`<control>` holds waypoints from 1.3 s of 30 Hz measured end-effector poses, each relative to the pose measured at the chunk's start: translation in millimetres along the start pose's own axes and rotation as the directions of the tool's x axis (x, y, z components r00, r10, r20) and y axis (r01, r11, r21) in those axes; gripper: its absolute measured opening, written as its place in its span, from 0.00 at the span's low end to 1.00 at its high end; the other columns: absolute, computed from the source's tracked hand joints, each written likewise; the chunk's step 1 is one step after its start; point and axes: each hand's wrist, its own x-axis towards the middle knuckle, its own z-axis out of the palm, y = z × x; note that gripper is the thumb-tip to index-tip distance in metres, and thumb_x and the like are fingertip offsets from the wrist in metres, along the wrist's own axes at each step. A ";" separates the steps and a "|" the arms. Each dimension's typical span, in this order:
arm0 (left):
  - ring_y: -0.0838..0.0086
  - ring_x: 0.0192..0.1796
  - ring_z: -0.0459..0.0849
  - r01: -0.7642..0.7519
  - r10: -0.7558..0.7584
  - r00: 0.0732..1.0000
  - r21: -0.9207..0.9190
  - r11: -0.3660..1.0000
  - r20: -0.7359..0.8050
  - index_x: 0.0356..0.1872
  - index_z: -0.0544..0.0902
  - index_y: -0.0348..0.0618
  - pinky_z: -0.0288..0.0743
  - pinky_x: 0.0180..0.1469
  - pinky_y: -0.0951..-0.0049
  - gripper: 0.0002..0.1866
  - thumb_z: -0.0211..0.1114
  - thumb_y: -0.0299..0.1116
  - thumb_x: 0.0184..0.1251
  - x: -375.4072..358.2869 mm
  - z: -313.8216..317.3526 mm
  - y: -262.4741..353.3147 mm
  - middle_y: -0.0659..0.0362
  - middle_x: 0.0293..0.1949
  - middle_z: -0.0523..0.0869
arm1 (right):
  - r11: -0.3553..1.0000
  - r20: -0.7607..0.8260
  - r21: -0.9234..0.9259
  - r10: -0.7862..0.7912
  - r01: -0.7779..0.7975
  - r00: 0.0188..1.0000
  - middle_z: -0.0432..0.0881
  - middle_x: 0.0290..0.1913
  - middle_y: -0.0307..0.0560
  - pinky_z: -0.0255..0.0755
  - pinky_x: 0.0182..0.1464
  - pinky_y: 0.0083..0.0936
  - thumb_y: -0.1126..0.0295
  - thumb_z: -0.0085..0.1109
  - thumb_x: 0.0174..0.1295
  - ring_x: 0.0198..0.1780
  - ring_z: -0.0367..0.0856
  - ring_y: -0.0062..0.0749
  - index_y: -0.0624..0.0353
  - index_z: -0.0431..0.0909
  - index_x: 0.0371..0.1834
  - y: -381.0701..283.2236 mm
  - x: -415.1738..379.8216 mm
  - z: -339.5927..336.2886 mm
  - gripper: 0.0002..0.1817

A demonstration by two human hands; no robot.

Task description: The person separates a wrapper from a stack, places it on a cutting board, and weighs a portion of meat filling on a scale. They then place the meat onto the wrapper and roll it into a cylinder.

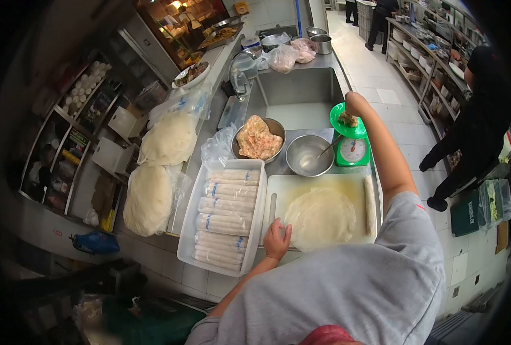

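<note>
My left hand (277, 238) rests at the near left edge of a white cutting board (275, 187), fingers apart and holding nothing visible. On that board lies a thin round wrapper (320, 215), with one long pale roll (370, 201) along the right edge. My right hand (356, 103) reaches to the far side of a green kitchen scale (353, 152). Its fingers look curled, and what they hold is hidden. A small lump of filling (347, 119) sits on the scale's green pan (337, 122). Left of the scale, a metal bowl (307, 152) holds cloudy liquid and a utensil.
A bowl of pinkish meat filling (260, 138) stands behind a white tray (189, 230) of packed rolls. Stacks of wrappers (147, 198) lie at the left. Behind is a sink (296, 109). A person in dark clothes (468, 126) stands at the right, near shelves (419, 63).
</note>
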 end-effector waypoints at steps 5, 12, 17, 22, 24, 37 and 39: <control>0.64 0.31 0.78 -0.065 0.065 0.997 -0.004 0.998 -0.046 0.53 0.73 0.36 0.72 0.32 0.66 0.22 0.63 0.40 0.64 0.2 0.7 -2.2 0.58 0.33 0.80 | 0.993 0.362 0.045 0.086 -0.110 0.928 0.83 0.37 0.62 0.78 0.41 0.37 0.73 0.55 0.54 0.43 0.85 0.48 0.66 0.83 0.30 12.7 20.5 9.8 0.09; 0.60 0.34 0.80 -0.023 0.023 0.999 -0.028 0.999 -0.023 0.50 0.74 0.34 0.74 0.35 0.63 0.21 0.64 0.40 0.64 0.8 -2.2 1.5 0.55 0.31 0.78 | 0.967 0.235 0.150 0.167 -0.205 0.958 0.84 0.39 0.61 0.77 0.43 0.40 0.71 0.55 0.55 0.44 0.84 0.48 0.66 0.83 0.33 15.5 16.8 -7.1 0.10; 0.60 0.34 0.80 -0.029 0.029 0.999 -0.022 0.999 -0.019 0.50 0.74 0.34 0.74 0.35 0.63 0.21 0.64 0.40 0.64 0.6 0.3 -0.5 0.55 0.31 0.79 | 0.978 0.108 0.019 0.205 -0.208 0.973 0.83 0.46 0.58 0.77 0.48 0.39 0.70 0.57 0.53 0.50 0.83 0.47 0.62 0.84 0.38 -0.9 -4.1 -10.0 0.12; 0.60 0.34 0.80 -0.037 0.037 0.999 -0.009 0.999 -0.018 0.51 0.74 0.34 0.74 0.35 0.63 0.21 0.63 0.39 0.64 0.9 0.7 -0.7 0.55 0.31 0.79 | 0.950 0.087 0.018 0.310 -0.313 0.947 0.83 0.51 0.50 0.76 0.52 0.35 0.67 0.63 0.53 0.54 0.81 0.43 0.55 0.85 0.42 -22.4 -10.3 -14.3 0.13; 0.60 0.34 0.80 -0.046 0.046 0.999 -0.002 0.999 -0.014 0.51 0.74 0.34 0.74 0.35 0.63 0.21 0.63 0.40 0.65 0.4 0.5 -0.3 0.55 0.32 0.79 | 0.954 0.275 -0.017 0.293 -0.300 0.916 0.83 0.51 0.49 0.76 0.52 0.35 0.65 0.67 0.52 0.54 0.81 0.42 0.53 0.85 0.43 -29.0 -18.7 -15.5 0.15; 0.60 0.33 0.80 -0.034 0.034 0.999 -0.001 0.999 0.002 0.50 0.73 0.33 0.74 0.34 0.63 0.20 0.63 0.39 0.65 -1.0 6.8 -3.6 0.54 0.32 0.79 | 0.903 -0.206 0.332 -0.214 0.274 0.955 0.82 0.42 0.56 0.77 0.45 0.42 0.67 0.64 0.48 0.45 0.82 0.49 0.59 0.81 0.40 -199.9 9.1 61.7 0.15; 0.61 0.33 0.80 -0.028 0.028 0.999 0.004 1.000 0.017 0.49 0.73 0.33 0.74 0.34 0.63 0.20 0.62 0.40 0.65 -0.8 5.5 -4.5 0.54 0.31 0.79 | 0.862 -0.134 0.445 -0.206 0.244 0.969 0.82 0.43 0.59 0.78 0.45 0.40 0.70 0.59 0.51 0.44 0.82 0.49 0.61 0.81 0.39 -256.1 8.3 99.5 0.12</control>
